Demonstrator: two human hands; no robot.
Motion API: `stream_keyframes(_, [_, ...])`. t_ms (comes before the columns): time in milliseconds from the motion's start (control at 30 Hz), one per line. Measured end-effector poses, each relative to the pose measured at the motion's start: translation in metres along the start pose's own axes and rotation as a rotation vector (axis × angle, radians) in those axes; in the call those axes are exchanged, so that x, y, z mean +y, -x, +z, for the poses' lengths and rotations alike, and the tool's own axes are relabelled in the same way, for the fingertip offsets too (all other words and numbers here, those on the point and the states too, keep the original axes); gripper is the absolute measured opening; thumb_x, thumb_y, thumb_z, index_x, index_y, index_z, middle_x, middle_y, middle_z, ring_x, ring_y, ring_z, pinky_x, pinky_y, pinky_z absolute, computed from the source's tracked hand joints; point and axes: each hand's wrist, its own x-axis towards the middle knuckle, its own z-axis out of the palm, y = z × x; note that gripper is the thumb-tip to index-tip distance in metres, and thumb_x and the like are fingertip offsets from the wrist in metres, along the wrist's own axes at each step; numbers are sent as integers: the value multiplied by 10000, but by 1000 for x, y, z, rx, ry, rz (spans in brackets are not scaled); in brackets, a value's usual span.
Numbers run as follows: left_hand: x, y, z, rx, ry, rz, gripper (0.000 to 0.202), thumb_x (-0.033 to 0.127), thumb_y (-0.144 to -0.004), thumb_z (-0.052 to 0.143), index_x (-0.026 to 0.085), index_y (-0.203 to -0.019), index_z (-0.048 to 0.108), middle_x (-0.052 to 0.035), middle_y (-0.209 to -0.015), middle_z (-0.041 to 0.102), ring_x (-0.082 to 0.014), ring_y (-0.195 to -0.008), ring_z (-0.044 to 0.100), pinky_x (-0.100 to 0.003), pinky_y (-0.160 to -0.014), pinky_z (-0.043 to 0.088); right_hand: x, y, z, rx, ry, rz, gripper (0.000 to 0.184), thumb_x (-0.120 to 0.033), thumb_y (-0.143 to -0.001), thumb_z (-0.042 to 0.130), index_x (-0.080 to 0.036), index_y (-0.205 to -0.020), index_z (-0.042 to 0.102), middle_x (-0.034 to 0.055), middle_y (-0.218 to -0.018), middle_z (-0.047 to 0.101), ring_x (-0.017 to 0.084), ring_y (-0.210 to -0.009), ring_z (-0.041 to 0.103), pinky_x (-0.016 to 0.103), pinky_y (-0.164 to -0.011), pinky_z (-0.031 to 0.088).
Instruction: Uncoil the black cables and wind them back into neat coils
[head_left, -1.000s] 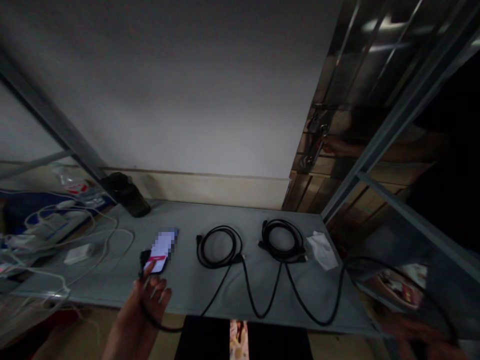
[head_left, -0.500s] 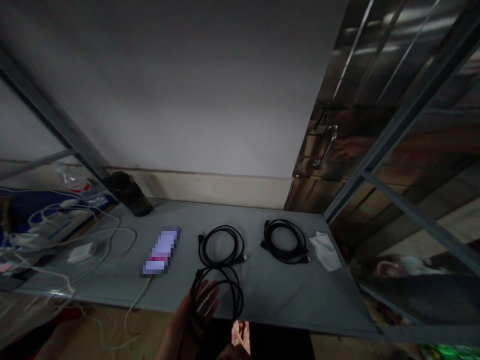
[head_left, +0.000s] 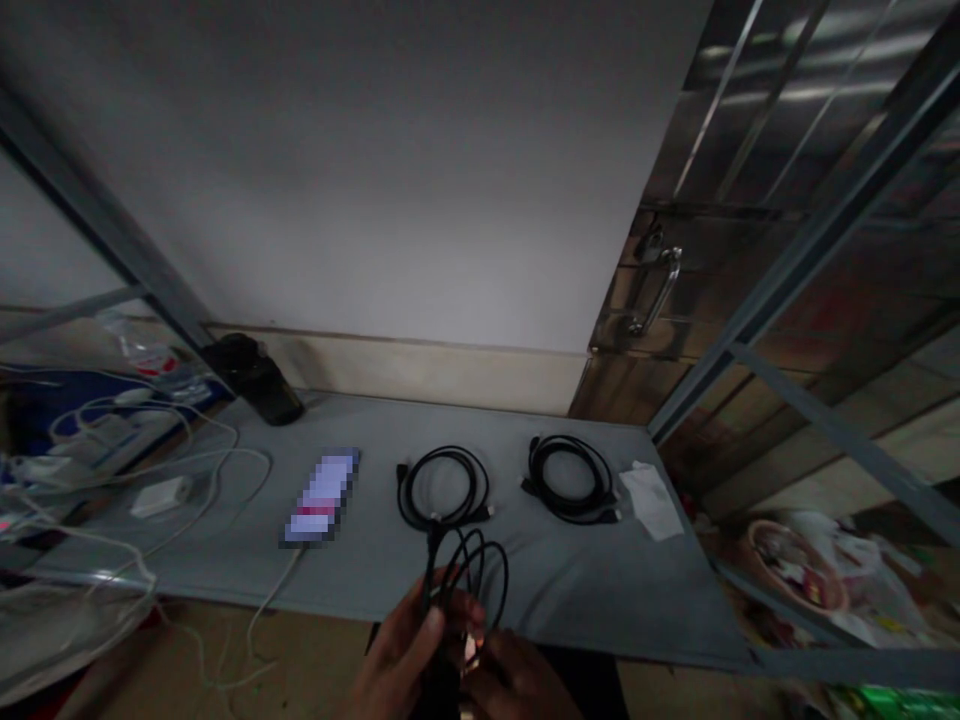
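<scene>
A looped black cable is gathered in my left hand, whose fingers wrap round its strands close to the front edge of the table. Its dark plug end points up above the fingers. My right hand is beside it on the right, fingers bent in against the lower part of the loops; what those fingers pinch is hidden in shadow. Just beyond lies a coiled black cable flat on the grey table. To its right rests another coiled black cable.
A lit phone with a white charging cable lies left of the coils. Behind it a dark bottle leans by the frame post. White cords and an adapter crowd the left end. A white paper lies right.
My left hand has closed round the looped cable, its loops now bunched upright. My right hand has come up to the cable from the table's front edge.
</scene>
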Motion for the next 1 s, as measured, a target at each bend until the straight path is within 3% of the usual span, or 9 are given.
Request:
stream_keyframes(67, [1,-2,20,-26,-82,18,567,571,-899,915,264,-1358,791,-55,-850,759,-224,-779,702,-334,-735,536,9,-8,-20,22,6,-85,412,-213,-851,881,-348,-1216,745,-3,-993,768,251,-821,741,324,-710,618])
stream_keyframes(167, [9,-15,44,-64,2,46,512,583,-920,896,243,-1291,802,57,-642,491,-118,-573,430,-269,-577,356,13,-26,-62,27,3,-65,317,-188,-935,844,-328,-1187,712,19,-1082,735,247,-925,738,347,-810,632])
stream_keyframes(267, [27,-31,54,-145,170,109,468,571,-934,889,214,-1227,812,103,-623,298,-96,-554,255,-257,-565,291,10,-45,-95,116,33,-40,249,-155,-990,779,-269,-1167,647,99,-1313,726,294,-1162,728,421,-974,624])
stream_keyframes(333, [41,-40,53,-183,244,142,416,527,-963,870,187,-1196,815,113,-629,226,-93,-551,210,-253,-576,313,8,-59,-101,155,32,-92,280,-150,-1008,759,-251,-1224,612,130,-1397,720,317,-1291,699,481,-1087,587])
stream_keyframes(433, [57,-57,43,-188,312,174,355,439,-970,879,154,-1173,813,118,-659,198,-78,-548,176,-233,-569,332,10,-83,-90,147,7,-103,325,-148,-1053,732,-243,-1328,588,99,-1269,770,291,-1193,734,518,-1113,553])
stream_keyframes(533, [62,-82,24,-145,318,201,342,401,-958,896,142,-1162,802,124,-680,175,-68,-544,170,-216,-554,344,17,-110,-70,74,73,-91,243,-179,-1064,763,-247,-1261,639,56,-1098,768,281,-1051,732,529,-1055,551])
stream_keyframes(700, [55,-122,-20,180,-128,348,548,668,-905,850,181,-1143,769,96,-678,390,-114,-569,396,-283,-591,441,28,-145,-37,-78,131,-90,374,-431,-1006,885,-230,-1261,697,67,-1179,741,312,-1158,694,567,-1091,555])
stream_keyframes(833, [46,-137,-61,404,-442,477,558,600,-816,928,218,-1179,746,-40,-970,706,-271,-936,670,-400,-876,556,37,-153,-10,-96,127,-70,415,-460,-952,933,-232,-1239,737,73,-1217,718,324,-1174,676,560,-1071,582])
stream_keyframes(1000, [24,-148,-94,600,-990,738,665,581,-971,731,206,-1505,604,-178,-1350,682,-404,-1339,639,-641,-1195,489,53,-157,6,-85,86,-58,239,-298,-999,889,-265,-1193,754,66,-1281,693,293,-1242,650,531,-1115,557])
